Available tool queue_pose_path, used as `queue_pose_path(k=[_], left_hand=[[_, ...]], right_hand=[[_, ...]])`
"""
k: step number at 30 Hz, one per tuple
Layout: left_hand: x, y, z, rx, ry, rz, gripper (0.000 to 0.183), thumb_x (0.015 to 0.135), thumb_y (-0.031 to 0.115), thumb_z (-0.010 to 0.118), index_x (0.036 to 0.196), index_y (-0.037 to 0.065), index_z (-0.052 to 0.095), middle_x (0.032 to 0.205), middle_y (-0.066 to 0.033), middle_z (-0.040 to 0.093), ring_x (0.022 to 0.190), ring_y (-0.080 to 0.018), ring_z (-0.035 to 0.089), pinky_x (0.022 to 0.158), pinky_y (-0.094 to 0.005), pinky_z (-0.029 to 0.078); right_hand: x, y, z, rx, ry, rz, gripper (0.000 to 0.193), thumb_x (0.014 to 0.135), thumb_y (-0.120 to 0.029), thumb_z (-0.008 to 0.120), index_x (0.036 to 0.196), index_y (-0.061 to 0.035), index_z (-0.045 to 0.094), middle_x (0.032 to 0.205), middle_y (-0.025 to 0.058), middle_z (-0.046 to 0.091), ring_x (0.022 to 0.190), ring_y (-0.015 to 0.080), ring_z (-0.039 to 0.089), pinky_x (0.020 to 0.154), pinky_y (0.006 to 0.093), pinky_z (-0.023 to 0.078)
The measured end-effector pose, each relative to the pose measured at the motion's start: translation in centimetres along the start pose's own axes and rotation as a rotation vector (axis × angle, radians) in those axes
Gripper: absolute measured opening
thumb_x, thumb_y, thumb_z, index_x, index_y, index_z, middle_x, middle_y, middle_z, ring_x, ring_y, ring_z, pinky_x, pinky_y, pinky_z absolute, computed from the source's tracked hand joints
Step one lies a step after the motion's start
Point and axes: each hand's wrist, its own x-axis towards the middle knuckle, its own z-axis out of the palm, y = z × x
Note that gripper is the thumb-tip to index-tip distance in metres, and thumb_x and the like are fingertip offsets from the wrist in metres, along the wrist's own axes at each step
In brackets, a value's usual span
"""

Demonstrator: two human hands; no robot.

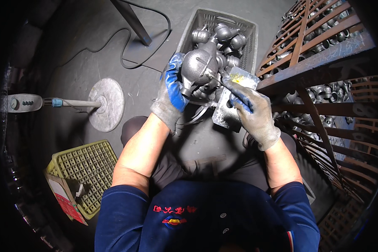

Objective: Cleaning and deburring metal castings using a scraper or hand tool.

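My left hand (172, 90), in a grey glove with a blue palm, is closed around a bulbous grey metal casting (193, 69) with narrow necks at its ends. My right hand (254, 107), in a similar glove, is closed on a thin stick-like tool (216, 78). The tool's tip meets the casting's side at a small whitish patch; its exact kind is hard to make out. Beneath the right hand sits a shallow light-coloured metal tray (224, 116) with some yellow matter at its far end. The right hand partly hides that tray.
Beyond my hands stands a grey plastic crate (250, 46) with several similar castings (224, 31). Rusty metal racks (319, 59) full of fittings rise at the right. A pedestal fan (107, 105), a yellow-green crate (88, 166), a metal post (132, 21) and a cable (122, 52) are at the left.
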Motion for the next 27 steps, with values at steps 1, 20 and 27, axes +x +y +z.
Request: queue_pose_path(k=[1,20,27], left_hand=[[0.1,-0.1,0.0,0.012,0.005,0.007,0.041,0.098,0.032,0.039,0.121,-0.001,0.048,0.119,-0.0168,0.055,0.109,-0.0252,0.056,0.098,-0.0393,0.046],[-0.7,0.5,1.2,0.153,-0.187,0.072,0.038,0.097,0.029,0.040,0.119,0.000,0.049,0.117,-0.0168,0.056,0.107,-0.0257,0.057,0.095,-0.0408,0.048],[-1.0,-0.3,1.3,0.455,-0.186,0.255,0.038,0.098,0.031,0.037,0.120,0.002,0.048,0.118,-0.0135,0.056,0.108,-0.0235,0.057,0.096,-0.0392,0.047]], right_hand=[[0.1,-0.2,-0.3,-0.004,0.004,0.061,0.036,0.081,-0.010,0.062,0.116,-0.0147,0.060,0.094,0.0166,0.064,0.084,0.0349,0.062,0.072,0.0388,0.051],[0.2,0.3,-0.9,-0.025,-0.108,0.158,0.042,0.078,-0.007,0.062,0.120,-0.0115,0.058,0.104,0.0152,0.065,0.095,0.0288,0.063,0.084,0.0365,0.049],[2.1,0.2,0.4,1.207,0.100,0.435,0.059,0.080,0.002,0.066,0.132,0.0050,0.039,0.107,0.0093,0.059,0.092,0.0133,0.060,0.084,0.0248,0.049]])
